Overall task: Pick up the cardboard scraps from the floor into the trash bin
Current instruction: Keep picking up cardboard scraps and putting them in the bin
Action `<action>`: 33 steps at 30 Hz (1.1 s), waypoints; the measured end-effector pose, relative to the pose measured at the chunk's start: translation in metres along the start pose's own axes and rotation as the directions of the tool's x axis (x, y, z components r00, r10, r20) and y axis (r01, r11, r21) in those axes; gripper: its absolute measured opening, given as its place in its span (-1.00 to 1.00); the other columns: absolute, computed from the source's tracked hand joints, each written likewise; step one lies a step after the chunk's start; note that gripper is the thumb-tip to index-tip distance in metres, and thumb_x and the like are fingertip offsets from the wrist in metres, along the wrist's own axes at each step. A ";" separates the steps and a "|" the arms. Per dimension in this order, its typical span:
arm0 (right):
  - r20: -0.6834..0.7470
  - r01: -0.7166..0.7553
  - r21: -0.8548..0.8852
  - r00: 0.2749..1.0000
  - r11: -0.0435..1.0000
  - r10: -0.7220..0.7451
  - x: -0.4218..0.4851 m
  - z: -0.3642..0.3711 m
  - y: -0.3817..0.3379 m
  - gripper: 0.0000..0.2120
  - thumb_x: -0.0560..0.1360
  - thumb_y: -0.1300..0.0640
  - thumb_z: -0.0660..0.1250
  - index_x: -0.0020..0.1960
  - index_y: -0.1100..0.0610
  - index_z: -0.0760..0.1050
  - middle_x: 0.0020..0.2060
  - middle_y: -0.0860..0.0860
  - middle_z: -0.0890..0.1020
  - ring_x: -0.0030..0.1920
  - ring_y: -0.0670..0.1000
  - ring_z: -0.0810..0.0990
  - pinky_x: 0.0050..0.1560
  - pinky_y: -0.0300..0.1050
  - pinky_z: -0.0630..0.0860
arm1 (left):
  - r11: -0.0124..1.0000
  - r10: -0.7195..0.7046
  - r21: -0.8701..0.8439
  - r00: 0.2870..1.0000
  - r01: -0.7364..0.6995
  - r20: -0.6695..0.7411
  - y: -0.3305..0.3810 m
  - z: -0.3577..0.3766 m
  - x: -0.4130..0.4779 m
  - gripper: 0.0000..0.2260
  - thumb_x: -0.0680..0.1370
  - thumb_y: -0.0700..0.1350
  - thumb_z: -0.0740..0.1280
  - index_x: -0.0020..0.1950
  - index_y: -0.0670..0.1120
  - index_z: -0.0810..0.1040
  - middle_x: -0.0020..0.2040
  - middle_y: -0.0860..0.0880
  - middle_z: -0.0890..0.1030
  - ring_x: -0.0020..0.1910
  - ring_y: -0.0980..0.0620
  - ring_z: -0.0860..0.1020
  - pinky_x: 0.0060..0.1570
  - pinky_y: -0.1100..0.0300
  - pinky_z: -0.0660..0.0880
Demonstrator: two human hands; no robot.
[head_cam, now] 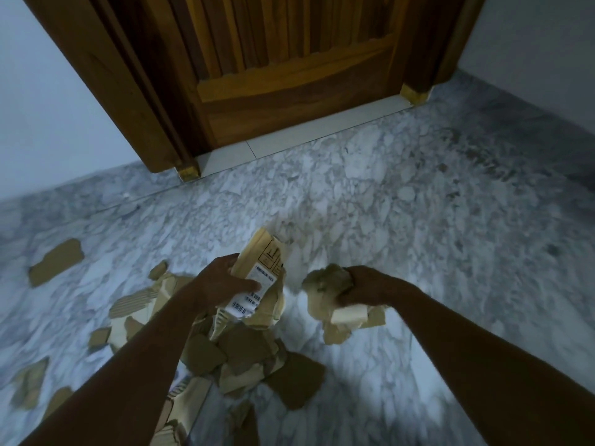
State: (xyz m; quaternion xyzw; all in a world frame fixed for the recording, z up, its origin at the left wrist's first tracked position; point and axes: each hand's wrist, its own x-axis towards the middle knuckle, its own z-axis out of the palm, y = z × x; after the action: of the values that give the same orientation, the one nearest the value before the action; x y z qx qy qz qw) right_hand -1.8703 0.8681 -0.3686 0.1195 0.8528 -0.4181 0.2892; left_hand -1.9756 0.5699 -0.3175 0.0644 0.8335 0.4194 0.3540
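Marble floor [418, 204] before a wooden door [289, 75] carries the scraps [244, 358]: a pile lies under the left forearm, loose pieces spread to its left, and one piece [54, 262] lies well apart near the wall. Left hand [222, 281] grips a labelled piece [260, 262], fingers curled round it, with further pieces bunched below. Right hand [367, 284] is curled round a crumpled wad [325, 284], held to the right of the pile and apart from it. Bin is not in view. Step in hand, as judged: carry both loads to the bin. Keep both grips tight, since the lower pieces sit loosely and may slip out. Locate the bin first, then release directly over its opening.
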 end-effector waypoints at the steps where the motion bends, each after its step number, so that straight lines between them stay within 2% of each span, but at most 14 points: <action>1: 0.033 -0.036 -0.099 0.999 0.994 0.039 0.008 0.013 -0.002 -0.38 0.27 -0.02 0.61 0.29 -0.01 0.53 0.11 -0.04 0.61 0.09 -0.05 0.61 0.08 -0.21 0.58 | 1.000 -0.004 -0.015 1.000 0.004 0.006 -0.005 0.001 0.000 -0.65 0.40 -0.21 0.55 0.14 -0.04 0.59 -0.04 -0.07 0.72 -0.17 -0.08 0.72 -0.18 -0.04 0.67; 3: -0.004 -0.112 -0.388 0.993 0.915 0.120 0.023 0.043 0.002 -0.15 0.25 -0.14 0.59 0.46 -0.08 0.32 0.33 0.02 0.37 0.36 0.16 0.37 0.30 0.13 0.48 | 1.000 -0.006 -0.018 0.999 0.006 0.033 -0.016 0.002 0.002 -0.61 0.39 -0.20 0.56 0.17 -0.07 0.57 -0.01 -0.10 0.72 -0.14 -0.12 0.72 -0.12 -0.11 0.66; 5: -0.109 -0.142 -0.504 0.989 0.852 0.100 0.029 0.067 0.005 -0.09 0.28 -0.16 0.58 0.49 -0.08 0.20 0.37 0.06 0.18 0.39 0.25 0.20 0.32 0.21 0.42 | 1.000 -0.004 -0.016 0.997 0.005 0.072 -0.026 0.002 0.005 -0.58 0.38 -0.21 0.56 0.20 -0.11 0.56 0.02 -0.12 0.71 -0.09 -0.14 0.71 -0.05 -0.15 0.64; 9: -0.139 -0.126 -0.483 0.988 0.866 0.066 0.023 0.079 0.006 -0.14 0.31 -0.15 0.56 0.44 0.05 0.19 0.27 0.13 0.32 0.25 0.25 0.46 0.22 0.17 0.50 | 1.000 -0.001 -0.003 0.996 0.001 0.084 -0.035 0.011 0.009 -0.60 0.38 -0.20 0.56 0.18 -0.14 0.58 0.00 -0.11 0.72 -0.10 -0.10 0.72 -0.06 -0.09 0.65; 13: -0.219 -0.139 -0.232 0.972 0.963 0.087 0.016 0.079 0.010 -0.05 0.22 -0.04 0.64 0.39 0.00 0.11 0.17 0.10 0.48 0.12 0.20 0.57 0.13 0.13 0.57 | 0.994 -0.010 0.108 0.998 0.002 0.068 -0.035 0.025 0.016 -0.57 0.36 -0.11 0.59 0.18 -0.07 0.57 -0.01 -0.01 0.70 -0.14 0.02 0.71 -0.13 0.07 0.66; 16: -0.158 -0.190 -0.166 0.974 0.968 0.164 0.007 0.069 0.019 -0.19 0.16 -0.07 0.68 0.29 0.13 0.41 0.07 0.06 0.63 0.07 0.10 0.63 0.11 -0.04 0.59 | 0.990 -0.002 0.142 0.999 -0.005 0.046 -0.030 0.033 0.019 -0.53 0.34 -0.04 0.60 0.19 -0.05 0.56 0.06 -0.04 0.69 -0.06 -0.01 0.70 0.00 -0.06 0.64; 19: -0.105 -0.182 -0.172 0.981 0.968 0.166 -0.006 0.052 0.024 -0.32 0.17 -0.15 0.66 0.15 0.18 0.58 0.01 0.07 0.67 0.05 0.07 0.65 0.05 -0.13 0.58 | 0.985 0.037 0.173 0.992 -0.016 -0.121 -0.023 0.037 0.012 -0.45 0.35 0.03 0.59 0.27 -0.06 0.51 0.17 -0.05 0.64 0.05 -0.06 0.65 0.07 -0.09 0.61; 23: 0.024 -0.076 -0.150 0.996 0.986 0.080 -0.022 0.033 0.003 -0.44 0.22 -0.15 0.64 0.04 0.19 0.65 -0.13 0.07 0.67 -0.03 0.09 0.67 -0.05 -0.07 0.58 | 1.000 -0.002 0.023 0.946 0.010 -0.324 -0.022 0.033 -0.007 -0.57 0.37 -0.06 0.59 0.12 -0.13 0.51 0.04 -0.13 0.67 -0.13 -0.10 0.70 -0.20 -0.11 0.66; 25: 0.158 -0.063 -0.222 0.982 0.973 0.100 -0.025 0.046 -0.012 -0.44 0.29 -0.14 0.59 0.11 0.22 0.63 -0.05 0.07 0.66 0.05 0.11 0.66 -0.06 -0.09 0.58 | 0.997 -0.044 0.046 0.948 0.062 -0.316 -0.023 0.032 -0.022 -0.62 0.40 -0.10 0.57 0.10 -0.12 0.50 0.01 -0.12 0.68 -0.19 -0.06 0.70 -0.27 0.03 0.67; 27: 0.192 -0.067 -0.301 0.973 0.951 0.130 -0.022 0.080 -0.018 -0.45 0.42 -0.09 0.49 0.29 0.21 0.51 0.19 0.12 0.58 0.26 0.18 0.55 0.11 -0.05 0.50 | 0.992 -0.070 0.075 0.941 0.100 -0.330 -0.025 0.036 -0.040 -0.61 0.39 -0.05 0.57 0.12 -0.08 0.51 0.02 -0.10 0.69 -0.19 -0.04 0.70 -0.26 0.08 0.66; 29: 0.160 -0.068 -0.404 0.977 0.912 0.143 -0.014 0.125 -0.017 -0.30 0.46 -0.20 0.40 0.45 0.16 0.33 0.41 0.17 0.39 0.46 0.27 0.29 0.35 0.11 0.34 | 0.988 -0.075 0.100 0.926 0.120 -0.369 -0.030 0.040 -0.065 -0.54 0.35 -0.02 0.59 0.17 -0.07 0.52 0.03 -0.04 0.67 -0.17 -0.01 0.69 -0.26 0.12 0.65; 30: 0.131 -0.055 -0.489 0.982 0.870 0.136 -0.018 0.146 -0.017 -0.25 0.44 -0.28 0.37 0.47 0.11 0.29 0.43 0.17 0.34 0.47 0.31 0.22 0.36 0.18 0.31 | 0.985 -0.077 0.113 0.922 0.129 -0.380 -0.035 0.041 -0.079 -0.51 0.34 -0.03 0.60 0.19 -0.07 0.52 0.03 -0.02 0.66 -0.15 0.00 0.67 -0.29 0.18 0.61; 31: 0.054 -0.061 -0.528 0.993 0.847 0.105 -0.015 0.167 -0.011 -0.26 0.41 -0.30 0.37 0.43 0.07 0.31 0.39 0.16 0.36 0.42 0.31 0.27 0.29 0.20 0.37 | 0.982 -0.076 0.134 0.922 0.136 -0.380 -0.039 0.042 -0.094 -0.50 0.34 -0.05 0.60 0.21 -0.07 0.52 0.03 -0.01 0.64 -0.13 0.01 0.65 -0.30 0.25 0.56; 33: -0.131 -0.077 -0.551 0.991 0.831 0.005 -0.029 0.185 -0.010 -0.41 0.29 -0.15 0.51 0.20 0.11 0.46 0.15 0.19 0.52 0.09 0.28 0.54 -0.03 0.12 0.55 | 0.970 -0.086 0.180 0.927 0.162 -0.365 -0.049 0.045 -0.127 -0.50 0.35 -0.10 0.60 0.23 -0.07 0.52 0.02 0.00 0.62 -0.04 0.01 0.61 -0.22 0.30 0.47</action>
State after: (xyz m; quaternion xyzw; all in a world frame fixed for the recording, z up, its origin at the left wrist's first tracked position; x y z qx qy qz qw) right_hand -1.7785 0.7178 -0.4342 0.0746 0.9508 -0.1385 0.2670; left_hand -1.8436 0.5164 -0.3041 -0.0289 0.9251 0.3116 0.2151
